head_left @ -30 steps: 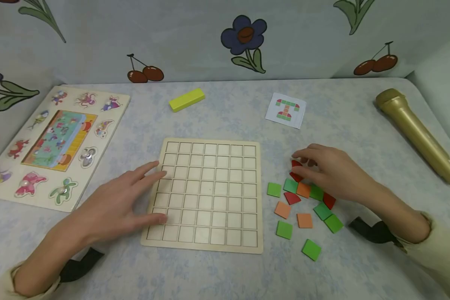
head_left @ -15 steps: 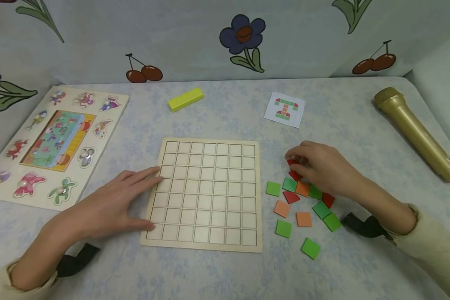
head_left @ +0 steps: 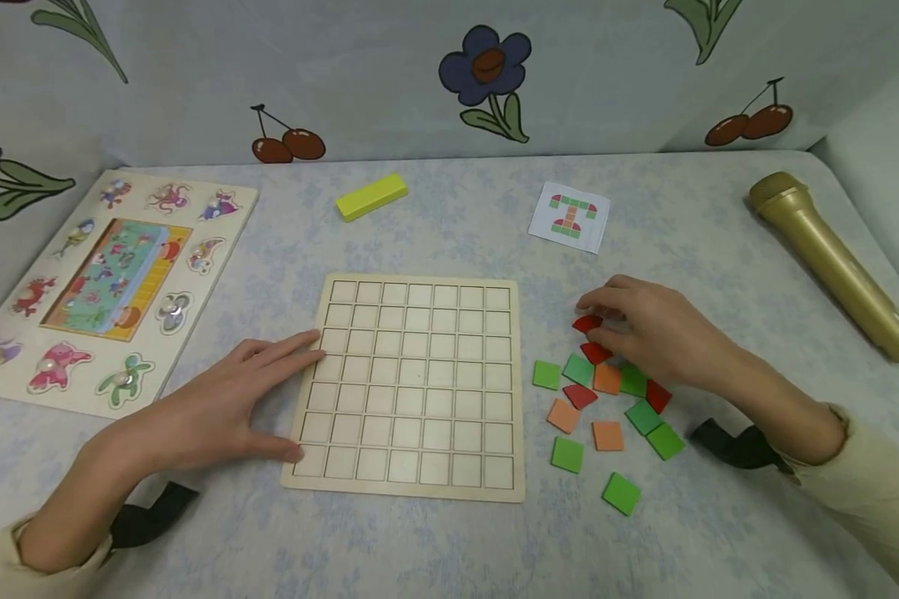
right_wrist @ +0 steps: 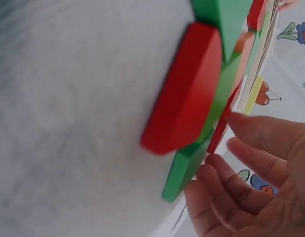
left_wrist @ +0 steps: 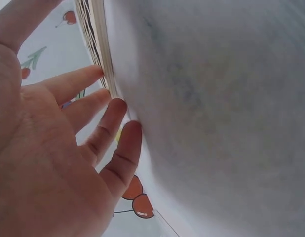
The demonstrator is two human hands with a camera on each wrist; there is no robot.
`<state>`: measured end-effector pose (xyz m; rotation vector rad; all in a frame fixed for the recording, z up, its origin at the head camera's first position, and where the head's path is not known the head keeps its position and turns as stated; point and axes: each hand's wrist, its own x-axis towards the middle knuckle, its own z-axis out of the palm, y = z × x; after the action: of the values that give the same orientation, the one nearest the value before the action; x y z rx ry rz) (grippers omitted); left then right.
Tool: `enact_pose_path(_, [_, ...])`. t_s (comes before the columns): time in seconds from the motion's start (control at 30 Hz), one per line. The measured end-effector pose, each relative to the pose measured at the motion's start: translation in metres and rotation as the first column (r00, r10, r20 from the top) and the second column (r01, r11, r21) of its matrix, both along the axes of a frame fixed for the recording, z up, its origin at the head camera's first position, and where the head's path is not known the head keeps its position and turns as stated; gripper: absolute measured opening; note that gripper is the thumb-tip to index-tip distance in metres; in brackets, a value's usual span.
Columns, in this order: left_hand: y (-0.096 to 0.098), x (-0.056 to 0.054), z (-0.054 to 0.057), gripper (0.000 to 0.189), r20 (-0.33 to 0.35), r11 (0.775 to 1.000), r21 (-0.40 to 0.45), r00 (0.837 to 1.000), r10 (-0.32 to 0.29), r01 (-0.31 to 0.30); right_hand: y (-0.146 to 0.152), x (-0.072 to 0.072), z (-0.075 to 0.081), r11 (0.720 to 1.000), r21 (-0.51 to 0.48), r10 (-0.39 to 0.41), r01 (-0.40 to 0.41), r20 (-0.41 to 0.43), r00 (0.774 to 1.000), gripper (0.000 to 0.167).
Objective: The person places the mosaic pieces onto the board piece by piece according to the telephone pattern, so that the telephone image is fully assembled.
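Observation:
On the left edge of a pale wooden grid board point(head_left: 419, 491), my left hand point(head_left: 202, 408) rests spread, its fingertips at the rim. The left wrist view shows the fingers of that hand point(left_wrist: 58, 148) loosely extended against the board's side. My right hand point(head_left: 659, 333) curls over the tile pile, its thumb and fingertips around a red quarter-round tile point(head_left: 588, 323). A second red tile point(head_left: 595, 353) lies just below the thumb. Beside these are a teal-green tile point(head_left: 578, 370), an orange tile point(head_left: 607, 378) and a green tile point(head_left: 633, 380) partly beneath the hand.
Several loose green, orange and red tiles lie right of the board. A printed pattern card point(head_left: 569, 218), a yellow block point(head_left: 371, 197) and a gold microphone point(head_left: 831, 266) lie further back. An animal puzzle board point(head_left: 217, 216) lies at left. A printed backdrop point(head_left: 382, 75) stands behind.
My left thumb has drawn back from over the grid to the board's edge. My right hand and the red tile shifted left, then slightly right; the two red tiles now show a gap.

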<state>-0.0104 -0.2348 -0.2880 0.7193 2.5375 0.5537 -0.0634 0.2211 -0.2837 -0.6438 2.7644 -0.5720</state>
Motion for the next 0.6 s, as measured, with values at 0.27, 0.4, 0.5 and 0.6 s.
enact_pose_path(0.27, [-0.001,0.001,0.000,0.103,0.014,1.000,-0.007,1.000,0.009,-0.009,0.000,-0.002,-0.003,1.000,0.012,0.011,-0.011,0.007,1.000,0.029])
enact_pose_path(0.4, [-0.001,0.000,0.000,0.102,0.027,1.000,0.000,1.000,0.015,-0.015,-0.003,-0.003,-0.002,0.999,-0.011,0.035,-0.035,-0.018,0.999,0.030])
enact_pose_path(0.5, [0.000,-0.001,0.001,0.102,0.034,1.000,0.002,0.999,0.018,-0.018,-0.007,-0.002,-0.001,0.998,-0.041,0.045,-0.047,-0.047,0.998,0.030])
enact_pose_path(0.6, [0.000,-0.002,0.001,0.103,0.047,1.000,0.001,0.998,0.029,-0.029,-0.015,-0.001,0.000,0.994,-0.085,0.057,-0.063,-0.075,0.996,0.030])
